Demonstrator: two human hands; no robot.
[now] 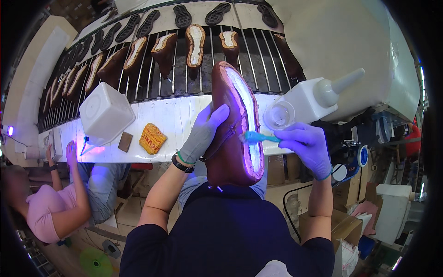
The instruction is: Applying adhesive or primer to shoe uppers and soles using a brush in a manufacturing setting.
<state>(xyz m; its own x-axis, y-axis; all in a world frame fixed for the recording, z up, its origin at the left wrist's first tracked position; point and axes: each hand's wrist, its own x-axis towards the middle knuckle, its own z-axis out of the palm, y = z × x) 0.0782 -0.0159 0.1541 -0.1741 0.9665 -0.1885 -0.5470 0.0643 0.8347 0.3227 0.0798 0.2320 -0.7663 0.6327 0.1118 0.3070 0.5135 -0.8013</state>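
A brown leather shoe upper (226,152) is held sole side up in front of me, its pale underside lit violet. My left hand (205,131), in a pale knit glove, grips it along its left side. In my gloved right hand (306,147) is a small brush with a blue-green handle (267,137). Its bristles touch the underside near the inner edge. A clear cup (279,115) stands on the bench just beyond the brush, beside a white squeeze bottle with a long nozzle (326,92).
A roller conveyor (258,60) carries several brown uppers, soles up. Black rubber outsoles (182,16) line its far ledge. On the white bench (175,111) are a white plastic container (105,113), a yellow packet (152,138) and a small brown block (125,141). Another person (60,203) sits at left.
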